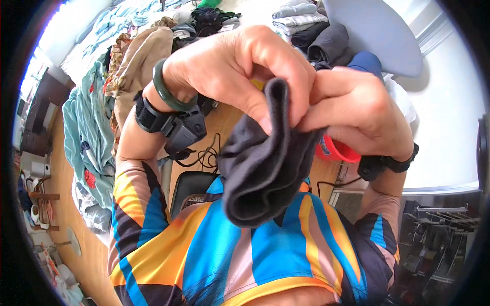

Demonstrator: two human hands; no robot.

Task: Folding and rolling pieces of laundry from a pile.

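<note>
A dark grey folded cloth garment (264, 172) hangs from both hands in front of my chest, its layers rolled or folded over. My left hand (245, 72), with a dark green bangle on its wrist, pinches the upper folded edge between thumb and fingers. Close against it, my right hand (352, 107) grips the cloth's top right part; its fingertips are partly hidden. A black strapped camera device (183, 128) sits on the bangle wrist, and another (377, 164) is on the other wrist.
Clothes lie heaped on a bed at the left, including a light blue-green cloth (88, 126) and beige trousers (143, 57). Folded garments (298, 17) are stacked at top right beside a grey board (375, 34). A red container (338, 151) and black cable (206, 155) are below.
</note>
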